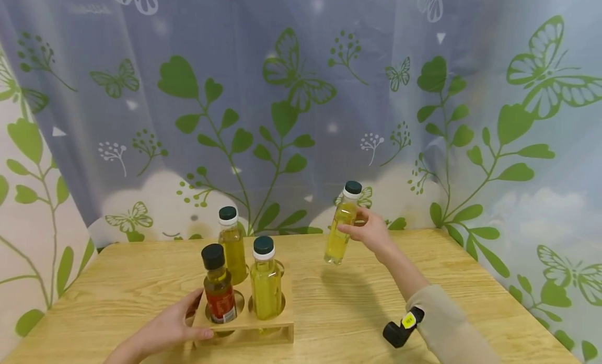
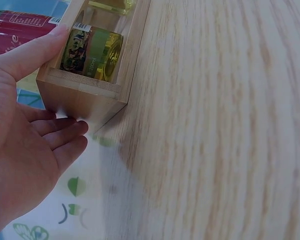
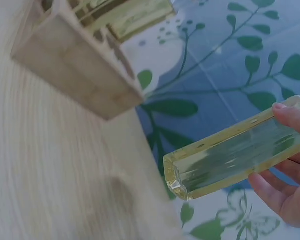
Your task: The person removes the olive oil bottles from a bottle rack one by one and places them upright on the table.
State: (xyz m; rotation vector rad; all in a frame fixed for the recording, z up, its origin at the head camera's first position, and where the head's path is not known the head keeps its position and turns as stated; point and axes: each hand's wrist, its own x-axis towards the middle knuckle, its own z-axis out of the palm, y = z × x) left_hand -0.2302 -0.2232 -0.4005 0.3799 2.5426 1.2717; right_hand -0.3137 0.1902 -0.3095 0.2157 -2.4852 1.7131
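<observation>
My right hand (image 1: 371,230) holds a glass bottle of yellow oil (image 1: 340,230) with a dark green cap and white collar. The bottle tilts in the air above the table, right of the wooden bottle rack (image 1: 288,306). At the rack's left end, my left hand (image 1: 171,322) grips it, thumb at the front edge and fingers against the side (image 2: 65,100). Three bottles stand in the rack: a dark, red-labelled one (image 1: 220,296), a green-capped oil bottle (image 1: 265,291) at front right, another (image 1: 233,251) behind. A round hole shows at the back right.
Under everything lies a light wooden table (image 1: 329,322). A patterned curtain (image 1: 254,128) with leaves and butterflies hangs behind the table's far edge and along its sides. A black device (image 1: 402,327) with a yellow tag is worn on the right wrist.
</observation>
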